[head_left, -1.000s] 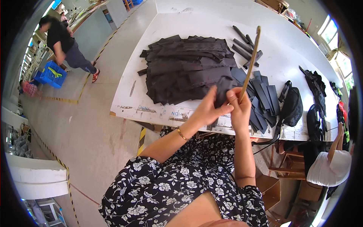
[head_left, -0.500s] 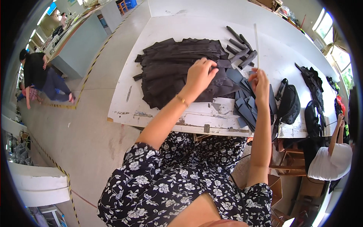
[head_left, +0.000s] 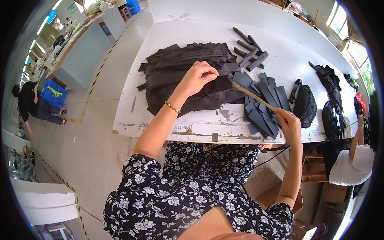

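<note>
Right hand (head_left: 289, 125): you grip the stick (head_left: 256, 97) — likely light, stiff | left hand (head_left: 196, 80): curled, pinch unclear | beneath it: strips (head_left: 168, 70) — likely soft; take edges

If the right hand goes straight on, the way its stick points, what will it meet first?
Probably the black cloth: the stick in the right hand seems to end near it, but depth is unclear.

Bright windows (head_left: 357, 51) glare at right; straight edges bow.
</note>
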### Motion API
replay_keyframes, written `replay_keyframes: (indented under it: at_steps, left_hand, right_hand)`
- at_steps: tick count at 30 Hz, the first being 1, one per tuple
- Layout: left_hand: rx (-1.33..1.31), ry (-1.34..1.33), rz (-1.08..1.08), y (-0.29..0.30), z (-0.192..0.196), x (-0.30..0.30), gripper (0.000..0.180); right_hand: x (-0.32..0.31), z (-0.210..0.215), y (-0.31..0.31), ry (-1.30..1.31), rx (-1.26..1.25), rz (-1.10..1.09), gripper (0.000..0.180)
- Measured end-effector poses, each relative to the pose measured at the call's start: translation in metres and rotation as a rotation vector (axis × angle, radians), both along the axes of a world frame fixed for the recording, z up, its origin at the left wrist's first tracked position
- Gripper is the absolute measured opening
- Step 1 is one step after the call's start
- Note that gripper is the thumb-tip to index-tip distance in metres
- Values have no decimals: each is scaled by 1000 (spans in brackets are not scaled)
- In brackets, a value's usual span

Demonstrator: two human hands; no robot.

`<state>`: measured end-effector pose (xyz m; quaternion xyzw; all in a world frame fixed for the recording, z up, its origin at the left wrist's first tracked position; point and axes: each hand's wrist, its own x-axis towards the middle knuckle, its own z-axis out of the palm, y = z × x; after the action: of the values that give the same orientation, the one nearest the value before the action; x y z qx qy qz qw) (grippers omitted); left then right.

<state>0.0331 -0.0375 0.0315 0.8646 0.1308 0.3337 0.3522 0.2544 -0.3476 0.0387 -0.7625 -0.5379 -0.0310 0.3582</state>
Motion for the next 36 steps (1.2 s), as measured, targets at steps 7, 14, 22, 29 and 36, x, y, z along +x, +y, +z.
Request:
replay_keyframes:
  at_steps: [7,14,22,29,36]
  left_hand:
    - [306,-109,-64,-2,7,-26,8]
    - [266,-193,-133,-14,2,-28,7]
    - [565,-84,-120,-75,1,-24,9]
    - [-2,-1031,493,-84,-8,-74,61]
    - [-1308,-812,-101,-109,-52,-46,36]
  right_hand:
    - [-13,1,12,11,3,93,17]
    - [-11,-8,10,-163,-104,182,23]
    - [-92,-19,63,213,-169,164,34]
    - [-132,-63,85,624,11,337,35]
    - [-179,-81,98,614,101,201,28]
